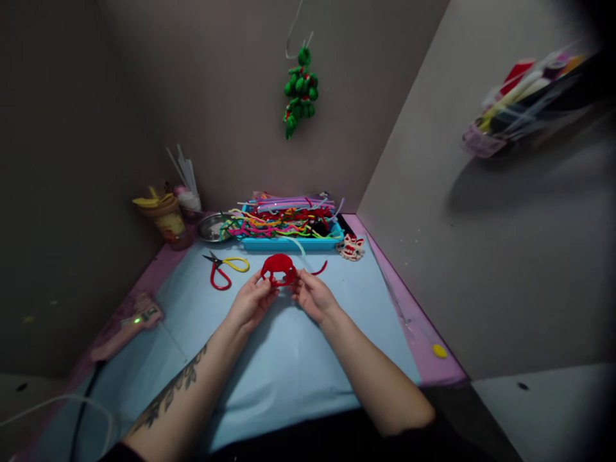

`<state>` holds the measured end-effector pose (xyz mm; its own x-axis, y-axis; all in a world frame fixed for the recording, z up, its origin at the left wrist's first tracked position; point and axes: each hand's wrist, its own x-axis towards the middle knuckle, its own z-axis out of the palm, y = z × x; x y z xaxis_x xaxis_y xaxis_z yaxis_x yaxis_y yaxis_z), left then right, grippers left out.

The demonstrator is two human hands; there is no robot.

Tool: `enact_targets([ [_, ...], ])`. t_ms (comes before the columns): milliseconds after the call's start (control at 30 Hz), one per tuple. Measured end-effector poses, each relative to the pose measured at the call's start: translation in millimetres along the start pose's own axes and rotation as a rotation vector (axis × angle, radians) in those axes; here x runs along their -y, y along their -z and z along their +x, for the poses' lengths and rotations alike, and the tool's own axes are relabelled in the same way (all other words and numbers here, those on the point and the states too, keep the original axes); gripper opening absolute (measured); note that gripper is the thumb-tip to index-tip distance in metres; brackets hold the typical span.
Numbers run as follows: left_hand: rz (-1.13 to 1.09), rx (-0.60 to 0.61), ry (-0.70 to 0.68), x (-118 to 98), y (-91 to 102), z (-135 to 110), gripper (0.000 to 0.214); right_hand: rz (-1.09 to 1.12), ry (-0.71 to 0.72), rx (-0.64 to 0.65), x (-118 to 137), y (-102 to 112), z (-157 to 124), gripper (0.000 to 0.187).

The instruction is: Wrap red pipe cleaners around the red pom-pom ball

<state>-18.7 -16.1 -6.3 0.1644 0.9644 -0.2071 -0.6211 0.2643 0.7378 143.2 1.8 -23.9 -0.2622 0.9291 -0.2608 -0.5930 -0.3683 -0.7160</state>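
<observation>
Indoors, left hand (253, 299) and right hand (314, 296), fingers curled nearly closed, pinch opposite sides of a red openwork piece (278, 260) above the tabletop (312, 353), toward its far edge; light, even pressure should spare its outline; loose red tail (321, 269) best left free.

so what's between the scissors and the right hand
In the head view, the red fuzzy piece and the left hand holding it lie between the scissors and the right hand.

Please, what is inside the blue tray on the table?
The blue tray holds a tangle of colourful strands, some reaching over its rim. They cover its bottom, so anything underneath cannot be seen.
</observation>
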Motion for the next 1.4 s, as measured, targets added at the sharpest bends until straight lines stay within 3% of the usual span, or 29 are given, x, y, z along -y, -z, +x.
enact_targets([
  [167,-0.005,0.045,0.031,0,-2.2,-1,0.044,0.041,-0.064,0.056,2,6,2,0.019],
  [467,-0.098,-0.035,0.072,-2,-0.6,2,0.024,0.134,-0.138,0.114,8,0,-5,0.015],
  [700,-0.06,-0.051,0.054,-1,0.5,4,0.023,0.052,-0.051,0.196,1,-8,-13,0.031],
  [833,-0.011,-0.073,0.068,0,0.4,4,0.027,-0.062,0.028,0.119,-3,-12,-13,0.03],
  [933,0.053,-0.181,0.053,1,1.4,3,0.031,-0.116,0.122,0.046,-2,-13,-12,0.026],
  [1000,0.146,-0.275,-0.054,1,2.3,1,0.033,-0.23,0.226,0.016,0,-12,-14,0.022],
  [1067,0.32,-0.305,-0.269,-1,2.4,-2,0.034,-0.42,0.34,-0.007,3,-12,-16,0.017],
  [1200,0.801,-0.156,-0.678,-6,-1.3,-11,0.02,-0.671,0.481,-0.051,5,-12,-20,0.021],
  [1400,1.265,-0.035,-0.841,0,-2.9,-16,0.016,-0.725,0.496,0.02,1,-12,-22,0.035],
])
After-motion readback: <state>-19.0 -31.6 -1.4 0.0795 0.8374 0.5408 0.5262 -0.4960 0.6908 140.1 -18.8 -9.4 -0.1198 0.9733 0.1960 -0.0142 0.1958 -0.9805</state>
